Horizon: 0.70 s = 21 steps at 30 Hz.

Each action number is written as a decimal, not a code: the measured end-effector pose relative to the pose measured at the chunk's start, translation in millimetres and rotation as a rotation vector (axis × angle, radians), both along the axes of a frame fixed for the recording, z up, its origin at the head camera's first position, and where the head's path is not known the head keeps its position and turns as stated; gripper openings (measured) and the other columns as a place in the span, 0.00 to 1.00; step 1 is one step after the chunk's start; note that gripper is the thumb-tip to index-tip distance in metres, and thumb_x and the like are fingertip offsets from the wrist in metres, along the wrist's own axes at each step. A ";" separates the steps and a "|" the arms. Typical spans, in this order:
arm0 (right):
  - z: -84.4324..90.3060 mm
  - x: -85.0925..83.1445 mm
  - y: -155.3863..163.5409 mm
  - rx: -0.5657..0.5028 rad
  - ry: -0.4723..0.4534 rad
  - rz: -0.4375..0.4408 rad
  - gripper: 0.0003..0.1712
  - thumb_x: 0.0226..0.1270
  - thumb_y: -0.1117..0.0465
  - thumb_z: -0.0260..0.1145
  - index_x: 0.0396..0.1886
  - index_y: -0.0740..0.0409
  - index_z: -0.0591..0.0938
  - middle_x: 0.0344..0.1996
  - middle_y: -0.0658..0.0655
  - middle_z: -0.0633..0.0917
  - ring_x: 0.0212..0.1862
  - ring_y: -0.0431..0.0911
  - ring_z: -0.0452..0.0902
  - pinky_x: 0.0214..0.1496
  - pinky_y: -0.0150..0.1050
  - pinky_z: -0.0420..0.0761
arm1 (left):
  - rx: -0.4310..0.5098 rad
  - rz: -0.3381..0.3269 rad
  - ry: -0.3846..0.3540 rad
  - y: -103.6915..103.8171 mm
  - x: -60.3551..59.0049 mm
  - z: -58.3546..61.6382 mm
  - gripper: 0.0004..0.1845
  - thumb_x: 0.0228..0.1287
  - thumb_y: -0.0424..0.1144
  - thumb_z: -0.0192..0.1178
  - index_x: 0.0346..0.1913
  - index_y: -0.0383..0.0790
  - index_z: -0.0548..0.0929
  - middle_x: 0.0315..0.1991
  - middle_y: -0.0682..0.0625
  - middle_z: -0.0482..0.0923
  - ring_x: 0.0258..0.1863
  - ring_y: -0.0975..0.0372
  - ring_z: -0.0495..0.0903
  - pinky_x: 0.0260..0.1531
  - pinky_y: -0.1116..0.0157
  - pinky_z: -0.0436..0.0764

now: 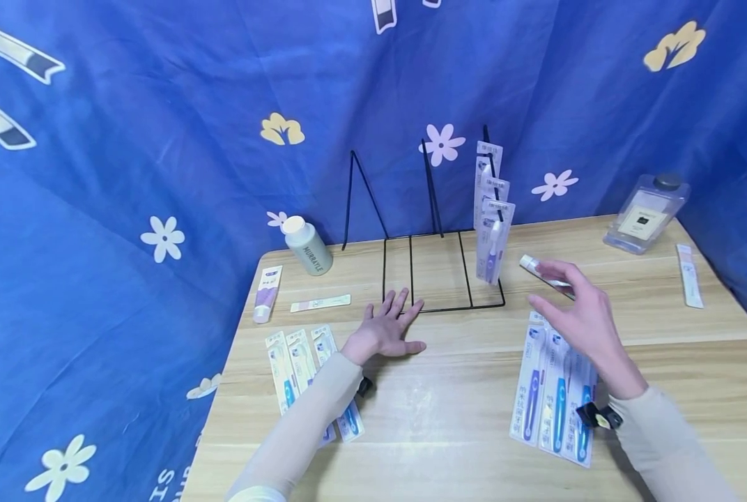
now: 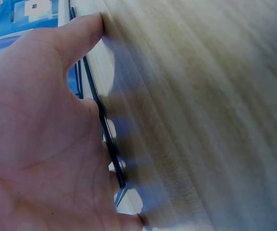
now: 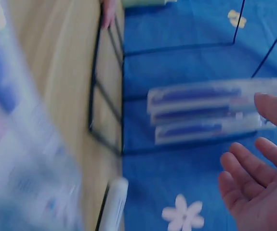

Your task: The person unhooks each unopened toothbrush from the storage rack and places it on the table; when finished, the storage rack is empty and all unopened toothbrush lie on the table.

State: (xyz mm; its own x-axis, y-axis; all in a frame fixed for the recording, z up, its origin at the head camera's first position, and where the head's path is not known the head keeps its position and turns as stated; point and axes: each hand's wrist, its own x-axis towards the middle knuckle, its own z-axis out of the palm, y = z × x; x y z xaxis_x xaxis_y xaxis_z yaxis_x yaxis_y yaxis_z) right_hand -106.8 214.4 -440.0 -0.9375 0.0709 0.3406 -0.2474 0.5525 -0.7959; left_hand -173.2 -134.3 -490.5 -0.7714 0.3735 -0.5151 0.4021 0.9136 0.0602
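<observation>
My left hand lies flat on the wooden table, fingers straight and spread, the tips touching the front wire of a black wire rack. In the left wrist view the palm presses down beside the black wire. Three packaged toothbrushes hang on the rack's right prong. My right hand hovers open above the table, holding nothing, just in front of a small white tube. The right wrist view shows the open hand, the hung packs and the tube.
Toothbrush packs lie in a row at front left and front right. A purple tube, a white bottle and a thin strip sit at back left. A clear bottle and another strip are at back right.
</observation>
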 end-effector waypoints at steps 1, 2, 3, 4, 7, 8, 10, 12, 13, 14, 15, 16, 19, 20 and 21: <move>2.9 -4.4 -5.1 -0.026 0.008 0.025 0.33 0.61 0.60 0.77 0.67 0.52 0.77 0.60 0.58 0.85 0.59 0.35 0.79 0.59 0.20 0.73 | 0.003 -0.001 0.000 0.1 -0.2 -0.2 0.50 0.65 0.78 0.45 0.81 0.69 0.33 0.83 0.53 0.18 0.83 0.52 0.25 0.77 0.35 0.43; 5.6 -8.7 -10.3 -0.052 0.009 0.044 0.35 0.61 0.60 0.77 0.68 0.51 0.76 0.61 0.57 0.84 0.61 0.40 0.79 0.60 0.20 0.73 | 0.004 -0.002 0.002 0.1 -0.3 -0.5 0.50 0.65 0.78 0.45 0.81 0.69 0.33 0.83 0.53 0.18 0.83 0.52 0.25 0.77 0.35 0.43; 7.8 -13.2 -15.3 -0.083 0.013 0.062 0.36 0.61 0.61 0.77 0.69 0.51 0.75 0.62 0.57 0.83 0.62 0.44 0.80 0.61 0.20 0.73 | 0.006 -0.002 0.002 0.1 -0.5 -0.8 0.50 0.65 0.78 0.45 0.81 0.69 0.33 0.83 0.53 0.18 0.83 0.52 0.25 0.77 0.35 0.43; 9.8 -17.6 -20.1 -0.113 0.014 0.075 0.37 0.61 0.62 0.77 0.69 0.50 0.74 0.63 0.57 0.83 0.62 0.47 0.79 0.62 0.20 0.73 | 0.007 -0.002 0.002 0.1 -0.7 -1.0 0.50 0.65 0.78 0.44 0.81 0.69 0.33 0.83 0.53 0.18 0.83 0.52 0.25 0.77 0.35 0.43; 13.7 -29.9 -32.3 -0.181 0.027 0.086 0.36 0.62 0.63 0.76 0.69 0.52 0.74 0.62 0.57 0.83 0.61 0.44 0.80 0.61 0.23 0.75 | 0.005 -0.001 0.001 -0.1 -0.8 -0.8 0.50 0.65 0.78 0.45 0.81 0.69 0.33 0.83 0.53 0.18 0.83 0.52 0.26 0.77 0.35 0.43; 14.7 -33.7 -36.2 -0.202 0.033 0.085 0.36 0.62 0.64 0.76 0.69 0.53 0.74 0.61 0.57 0.83 0.60 0.42 0.80 0.60 0.24 0.77 | 0.005 -0.001 0.001 -0.2 -0.8 -0.6 0.50 0.65 0.78 0.45 0.81 0.69 0.33 0.83 0.53 0.18 0.83 0.51 0.26 0.77 0.35 0.43; 15.8 -40.6 -42.7 -0.233 0.044 0.080 0.33 0.62 0.65 0.75 0.67 0.56 0.75 0.60 0.58 0.84 0.56 0.37 0.80 0.56 0.26 0.78 | 0.005 -0.002 -0.002 -0.5 -0.8 0.0 0.50 0.65 0.78 0.45 0.81 0.69 0.33 0.83 0.53 0.19 0.83 0.51 0.26 0.77 0.35 0.43; 16.7 -46.4 -48.2 -0.268 0.051 0.076 0.31 0.62 0.66 0.75 0.65 0.59 0.76 0.57 0.61 0.85 0.52 0.33 0.80 0.52 0.26 0.79 | 0.006 -0.002 -0.003 -0.7 -0.8 0.4 0.50 0.65 0.78 0.45 0.81 0.69 0.33 0.83 0.53 0.19 0.83 0.51 0.26 0.77 0.35 0.43; 17.1 -48.9 -50.6 -0.280 0.054 0.074 0.30 0.62 0.67 0.74 0.63 0.61 0.76 0.55 0.62 0.85 0.50 0.32 0.80 0.50 0.26 0.79 | 0.007 -0.002 -0.004 -0.9 -0.6 0.6 0.50 0.65 0.78 0.45 0.81 0.69 0.33 0.83 0.53 0.19 0.83 0.51 0.26 0.77 0.35 0.43; 17.3 -50.9 -52.5 -0.287 0.052 0.071 0.29 0.62 0.68 0.74 0.62 0.62 0.77 0.54 0.63 0.86 0.48 0.31 0.80 0.48 0.25 0.79 | 0.008 -0.001 -0.006 -1.1 -0.4 0.9 0.50 0.65 0.78 0.45 0.81 0.69 0.33 0.83 0.53 0.19 0.83 0.51 0.26 0.77 0.35 0.43; 17.5 -52.8 -54.3 -0.296 0.048 0.068 0.27 0.63 0.68 0.73 0.61 0.63 0.77 0.52 0.64 0.87 0.46 0.31 0.80 0.46 0.24 0.79 | 0.008 -0.002 -0.006 -1.2 -0.3 1.1 0.50 0.65 0.78 0.45 0.81 0.69 0.33 0.83 0.53 0.19 0.83 0.51 0.26 0.77 0.35 0.43; 17.9 -54.2 -56.0 -0.298 0.045 0.065 0.26 0.63 0.68 0.73 0.60 0.64 0.78 0.50 0.65 0.87 0.45 0.30 0.80 0.44 0.22 0.79 | 0.008 -0.003 -0.006 -1.2 -0.1 1.4 0.50 0.65 0.78 0.45 0.81 0.69 0.33 0.83 0.53 0.19 0.83 0.51 0.26 0.77 0.35 0.43; 18.4 -57.1 -59.5 -0.293 0.032 0.058 0.21 0.64 0.68 0.72 0.55 0.67 0.80 0.44 0.68 0.88 0.40 0.29 0.79 0.40 0.20 0.78 | 0.004 -0.005 -0.002 -1.3 0.3 2.0 0.50 0.65 0.78 0.45 0.81 0.69 0.33 0.83 0.53 0.18 0.83 0.51 0.26 0.77 0.35 0.43; 18.4 -57.5 -60.3 -0.288 0.027 0.054 0.19 0.64 0.68 0.72 0.54 0.68 0.81 0.43 0.68 0.88 0.39 0.29 0.79 0.40 0.20 0.78 | 0.002 -0.007 -0.001 -1.2 0.4 2.1 0.50 0.65 0.78 0.44 0.81 0.69 0.33 0.83 0.53 0.18 0.83 0.51 0.26 0.77 0.35 0.43; 18.6 -57.7 -60.9 -0.283 0.024 0.051 0.17 0.65 0.68 0.71 0.52 0.68 0.81 0.42 0.68 0.88 0.38 0.28 0.79 0.39 0.20 0.77 | 0.000 -0.009 0.001 -1.2 0.5 2.3 0.50 0.65 0.78 0.44 0.81 0.69 0.33 0.83 0.53 0.18 0.83 0.51 0.26 0.77 0.35 0.43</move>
